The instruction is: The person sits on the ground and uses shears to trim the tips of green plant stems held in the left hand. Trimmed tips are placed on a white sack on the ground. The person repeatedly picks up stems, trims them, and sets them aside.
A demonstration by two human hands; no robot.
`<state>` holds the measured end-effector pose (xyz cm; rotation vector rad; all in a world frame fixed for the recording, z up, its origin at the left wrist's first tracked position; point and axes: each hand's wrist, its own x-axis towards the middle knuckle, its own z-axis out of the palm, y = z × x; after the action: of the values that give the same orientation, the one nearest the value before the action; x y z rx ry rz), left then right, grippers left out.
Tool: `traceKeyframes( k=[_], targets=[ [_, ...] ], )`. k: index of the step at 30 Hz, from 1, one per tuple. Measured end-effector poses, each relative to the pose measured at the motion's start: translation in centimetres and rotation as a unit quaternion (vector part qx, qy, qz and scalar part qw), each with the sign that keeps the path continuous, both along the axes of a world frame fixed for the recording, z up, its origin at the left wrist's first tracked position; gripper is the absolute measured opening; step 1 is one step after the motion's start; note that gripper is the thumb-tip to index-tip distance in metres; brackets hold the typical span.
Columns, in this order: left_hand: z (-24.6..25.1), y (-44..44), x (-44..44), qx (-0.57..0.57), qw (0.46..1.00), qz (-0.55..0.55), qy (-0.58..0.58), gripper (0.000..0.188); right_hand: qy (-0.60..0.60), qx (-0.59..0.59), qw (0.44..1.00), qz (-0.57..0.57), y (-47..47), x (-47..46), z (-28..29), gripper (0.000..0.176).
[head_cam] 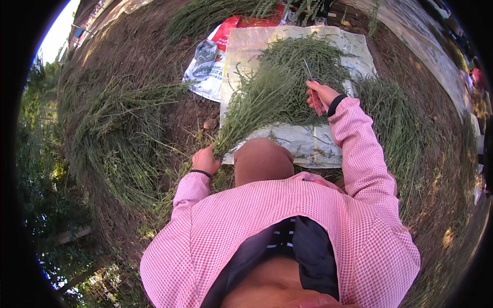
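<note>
My left hand [207, 160] grips the stem ends of a bunch of long green herb stalks [250, 107]. The bunch fans out to the upper right over a pale woven plastic sheet [242, 46]. Farther up the sheet lies a heap of cut green sprigs [304, 54], partly covered by the bunch. Above this heap my right hand [322, 95] holds scissors [316, 101] with pinkish-red handles. Their narrow metal blades point away from me; whether the blades are parted is too small to tell. My knee in brown cloth [263, 161] is at the sheet's near edge.
Uncut stalks [119, 142] are piled on the soil at left, with another pile [389, 119] at right. A camouflage cap [205, 57] rests on a red-and-white printed sack [208, 82]. Another person's shoes [320, 20] are at the far edge, below hanging stalks.
</note>
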<state>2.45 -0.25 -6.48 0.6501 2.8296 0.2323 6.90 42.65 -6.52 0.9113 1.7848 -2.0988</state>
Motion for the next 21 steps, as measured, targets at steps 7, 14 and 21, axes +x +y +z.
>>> traceKeyframes(
  k=[7,14,21],
  targets=[
    [-0.7,-0.5,0.2,-0.032,0.999,-0.013,0.006,0.037,0.022,0.083,0.995,-0.058,2.0,-2.2,-1.0,0.048],
    [-1.3,-1.0,-0.4,-0.02,1.0,0.014,-0.001,0.036,-0.04,0.006,0.999,-0.008,2.5,3.4,-1.6,0.048],
    [-0.5,0.0,-0.5,-0.002,0.999,0.038,-0.022,0.036,0.008,0.063,0.977,0.204,-2.5,6.0,-5.2,0.052]
  ],
)
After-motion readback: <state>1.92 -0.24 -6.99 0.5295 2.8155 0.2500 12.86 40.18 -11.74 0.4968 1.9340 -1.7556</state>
